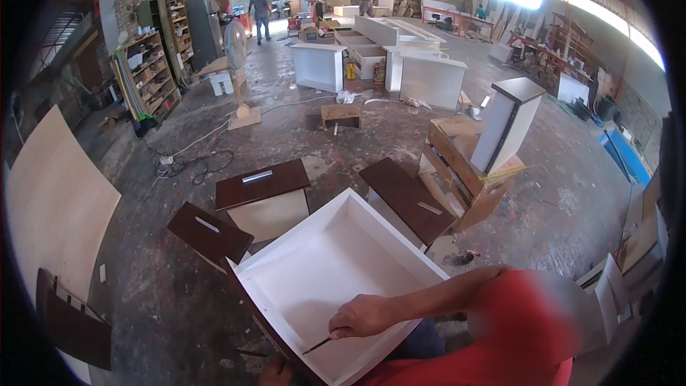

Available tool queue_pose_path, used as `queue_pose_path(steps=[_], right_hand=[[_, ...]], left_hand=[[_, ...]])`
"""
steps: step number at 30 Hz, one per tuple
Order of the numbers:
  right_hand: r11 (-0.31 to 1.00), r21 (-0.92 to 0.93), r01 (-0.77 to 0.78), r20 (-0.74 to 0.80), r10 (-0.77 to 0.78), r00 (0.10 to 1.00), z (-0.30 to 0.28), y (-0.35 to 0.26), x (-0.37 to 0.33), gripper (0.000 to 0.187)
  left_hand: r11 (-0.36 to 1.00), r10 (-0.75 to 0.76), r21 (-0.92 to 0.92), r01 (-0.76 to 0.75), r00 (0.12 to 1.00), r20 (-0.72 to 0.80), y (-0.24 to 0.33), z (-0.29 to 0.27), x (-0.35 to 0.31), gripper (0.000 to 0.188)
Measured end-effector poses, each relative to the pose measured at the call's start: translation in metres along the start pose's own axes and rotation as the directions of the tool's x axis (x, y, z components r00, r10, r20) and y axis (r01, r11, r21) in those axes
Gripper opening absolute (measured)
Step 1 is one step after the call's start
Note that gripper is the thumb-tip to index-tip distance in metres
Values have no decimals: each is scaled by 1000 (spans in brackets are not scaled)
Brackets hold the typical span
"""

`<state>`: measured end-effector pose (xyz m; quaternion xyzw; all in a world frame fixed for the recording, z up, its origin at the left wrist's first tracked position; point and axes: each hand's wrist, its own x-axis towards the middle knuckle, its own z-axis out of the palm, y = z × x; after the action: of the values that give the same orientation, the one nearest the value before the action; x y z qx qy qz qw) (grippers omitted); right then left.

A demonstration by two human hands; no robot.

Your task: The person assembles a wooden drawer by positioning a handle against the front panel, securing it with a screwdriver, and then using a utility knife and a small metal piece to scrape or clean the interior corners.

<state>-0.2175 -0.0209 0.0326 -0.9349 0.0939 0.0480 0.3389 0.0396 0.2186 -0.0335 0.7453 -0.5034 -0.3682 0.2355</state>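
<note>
White board forms the open drawer [321,268] taken as landmark; it is set at a slant, open side up, low in the middle of the view, with the person's own body close behind it.

Listed left to right:

- Plywood sheet [61,193], pale, curved by the lens; found well to the left of the drawer.
- Dark-fronted unit [207,232], silver handle fitted; laid just left of the drawer.
- Second dark-fronted unit [264,184], pale body, silver handle fitted; placed beyond the drawer's left corner.
- Left hand [275,372], seen in part below the drawer's dark front edge; whether its fingers are wide or closed cannot be told.
- Thin dark tool [319,347], pointed at the inner side of the drawer's front; contact cannot be confirmed.
- Right hand [364,314], held over the drawer's interior, fingers closed around the tool.
- Third dark-fronted unit [407,196], handle fitted; placed beyond the drawer's right side.
- Wooden crate [450,164], topped by an upright white box [509,129]; both stand beyond the drawer, to its right.

Condition: box walls and front are joined. Work inside the front is judged unfinished; whether a handle is mounted outside is not shown. The three neighbouring units are judged further advanced.
</note>
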Motion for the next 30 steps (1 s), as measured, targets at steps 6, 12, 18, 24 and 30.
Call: queue_pose_path(steps=[6, 12, 18, 24, 30], right_hand=[[984, 176, -3, 20, -1, 1000, -5, -9, -2, 28], [998, 2, -61, 8, 61, 998, -18, -14, 2, 28], [985, 120, -122, 64, 115, 991, -17, -19, 4, 29], [992, 127, -26, -30, 30, 999, -14, -25, 2, 31], [995, -92, 40, -84, -47, 995, -13, -22, 1, 26]], left_hand=[[985, -129, -102, 139, 987, 92, -32, 2, 2, 59], [998, -53, -20, 52, 998, -38, 20, -1, -12, 48], [899, 16, -438, 2, 999, 38, 46, -12, -4, 42], [897, 114, -433, -86, 993, 39, 37, -10, -17, 52], [923, 52, -385, -7, 993, 108, 44, -10, -13, 58]])
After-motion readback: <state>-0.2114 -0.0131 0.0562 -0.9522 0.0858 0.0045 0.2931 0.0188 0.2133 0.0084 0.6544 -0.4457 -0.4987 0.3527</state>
